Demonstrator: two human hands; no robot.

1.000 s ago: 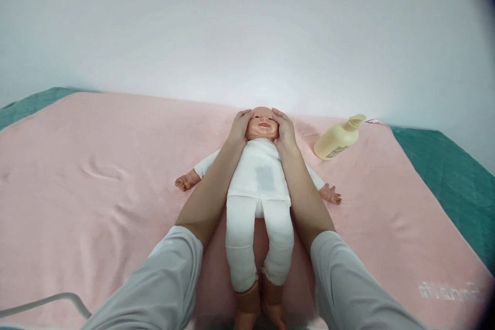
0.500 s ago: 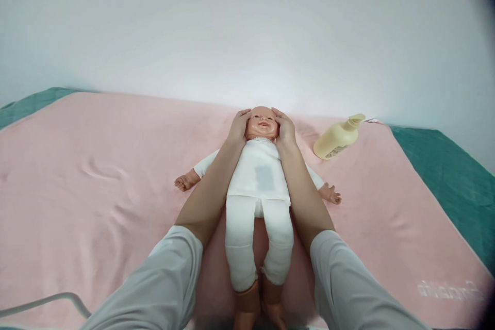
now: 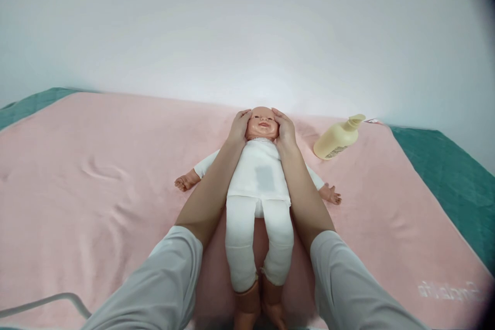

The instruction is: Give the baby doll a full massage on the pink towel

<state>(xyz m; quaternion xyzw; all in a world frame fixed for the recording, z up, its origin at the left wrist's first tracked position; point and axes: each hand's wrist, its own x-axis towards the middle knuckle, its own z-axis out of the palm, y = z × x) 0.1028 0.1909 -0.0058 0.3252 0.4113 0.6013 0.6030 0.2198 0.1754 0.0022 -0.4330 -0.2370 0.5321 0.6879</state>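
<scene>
A baby doll (image 3: 258, 172) with a white cloth body lies on its back, its feet toward me and its arms spread to both sides. My left hand (image 3: 238, 126) cups the left side of the doll's head, fingertips at the temple. On the opposite side my right hand (image 3: 285, 128) cups the head in the same way. Both palms press against the cheeks, so the sides of the head are hidden. My forearms run along either side of the doll's torso and cover part of its upper arms.
The doll rests on a pink blanket (image 3: 116, 175) spread over a green cover (image 3: 448, 175). A yellow pump bottle (image 3: 335, 140) stands to the right of the doll's head. A grey cable or tube (image 3: 50, 299) curves at the lower left. Behind is a pale wall (image 3: 232, 26).
</scene>
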